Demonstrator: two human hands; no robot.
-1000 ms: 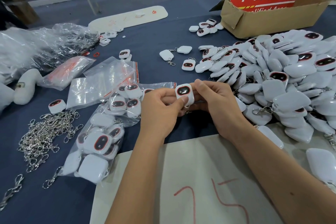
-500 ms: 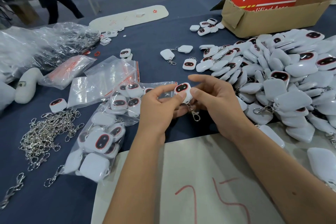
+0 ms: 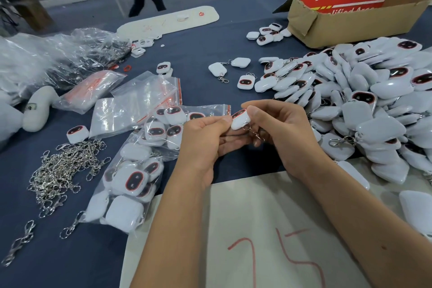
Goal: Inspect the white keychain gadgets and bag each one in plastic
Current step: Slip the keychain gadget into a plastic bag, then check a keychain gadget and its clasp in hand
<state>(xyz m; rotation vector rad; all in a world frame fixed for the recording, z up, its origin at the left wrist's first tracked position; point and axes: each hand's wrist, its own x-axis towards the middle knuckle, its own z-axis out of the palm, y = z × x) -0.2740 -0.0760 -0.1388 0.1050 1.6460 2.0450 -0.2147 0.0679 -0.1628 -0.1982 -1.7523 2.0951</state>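
White gadget [image 3: 240, 120], red-rimmed black face; navy tablecloth [image 3: 191, 54].

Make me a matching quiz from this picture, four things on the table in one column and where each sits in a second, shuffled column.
Things:
1. held gadget
2. cardboard box
3. loose metal clasps
4. big pile of gadgets

Places:
A. far right corner, with a red sign in it
B. pinched between both hands
C. right side of the blue cloth
D. left side, near edge

Pairs: 1-B, 2-A, 3-D, 4-C
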